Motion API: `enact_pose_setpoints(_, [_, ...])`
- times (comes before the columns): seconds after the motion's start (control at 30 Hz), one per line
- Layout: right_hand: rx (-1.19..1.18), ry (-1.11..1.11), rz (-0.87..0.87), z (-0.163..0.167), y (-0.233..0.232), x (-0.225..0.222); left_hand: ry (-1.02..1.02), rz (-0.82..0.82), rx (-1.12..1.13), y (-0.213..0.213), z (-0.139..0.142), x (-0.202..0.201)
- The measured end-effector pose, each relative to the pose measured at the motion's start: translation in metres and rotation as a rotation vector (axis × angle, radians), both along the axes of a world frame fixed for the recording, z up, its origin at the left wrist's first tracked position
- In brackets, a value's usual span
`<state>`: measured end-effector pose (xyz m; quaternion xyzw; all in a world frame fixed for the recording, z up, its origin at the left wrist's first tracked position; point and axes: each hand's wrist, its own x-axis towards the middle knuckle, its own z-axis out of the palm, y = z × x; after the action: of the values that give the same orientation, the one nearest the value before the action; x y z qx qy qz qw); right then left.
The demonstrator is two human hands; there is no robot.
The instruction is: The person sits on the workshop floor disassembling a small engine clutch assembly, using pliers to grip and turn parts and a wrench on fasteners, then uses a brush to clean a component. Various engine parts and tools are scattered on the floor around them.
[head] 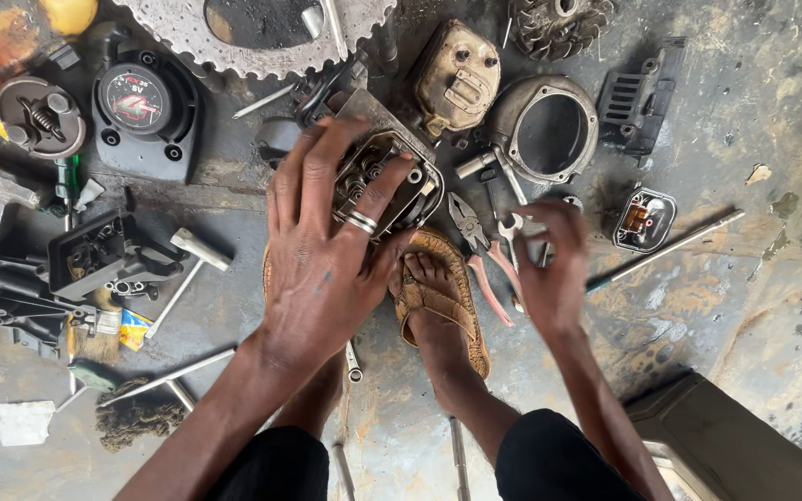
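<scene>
Pressing the engine head [390,181] under a spread left hand [322,255], the right hand [549,269] pinches a spanner [510,230] just to its right

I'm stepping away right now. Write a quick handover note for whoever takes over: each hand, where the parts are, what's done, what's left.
Left hand: spread flat on the engine cylinder head, pressing it to the floor just ahead of the sandalled foot. It grips nothing.
Right hand: fingertips closing on a small spanner lying on the floor beside the red-handled pliers.
Nearby: T-handle wrench and round metal housing behind the spanner.
Done: head is steadied, valve side up.
Left: spanner not yet lifted; no tool on the head yet.
</scene>
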<state>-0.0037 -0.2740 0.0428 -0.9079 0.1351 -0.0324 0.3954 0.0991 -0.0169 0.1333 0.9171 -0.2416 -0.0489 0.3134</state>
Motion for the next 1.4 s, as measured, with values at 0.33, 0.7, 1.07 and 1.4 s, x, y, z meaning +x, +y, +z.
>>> enact_pose_setpoints(0.33, [0.119,0.021,0.153,0.035,0.047,0.016,0.013,0.074,0.302,-0.02,0.004,0.004])
enact_pose_setpoints(0.7, [0.386,0.274,0.114,0.005,0.055,0.018,-0.019,0.06,0.4,-0.027,0.0,0.013])
enact_pose_setpoints(1.07, [1.524,0.268,-0.143,-0.033,0.086,0.056,-0.072,0.092,0.262,-0.012,-0.01,-0.003])
enact_pose_setpoints(1.4, [1.496,0.334,-0.148,-0.032,0.079,0.035,-0.056,0.074,0.143,0.003,0.002,-0.008])
